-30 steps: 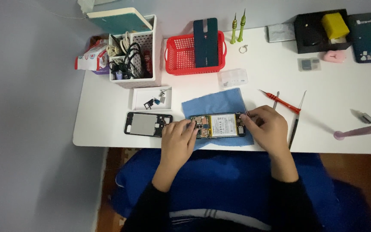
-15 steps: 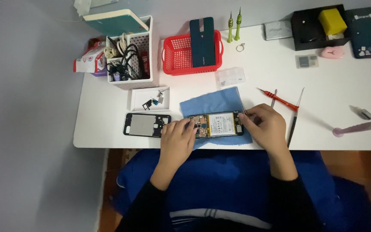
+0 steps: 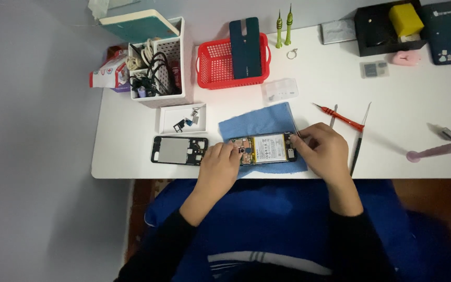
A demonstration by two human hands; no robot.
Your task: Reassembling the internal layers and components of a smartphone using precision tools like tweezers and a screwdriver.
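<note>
white table carries a blue cloth, red basket, red screwdriver, black tray.

Bare table right of the red screwdriver, red basket and white organizer crowding far left, small tray near left

- looks like a phone repair bench: white table, small screwdrivers, an opened phone
- red parts basket, tray of tiny parts
</note>
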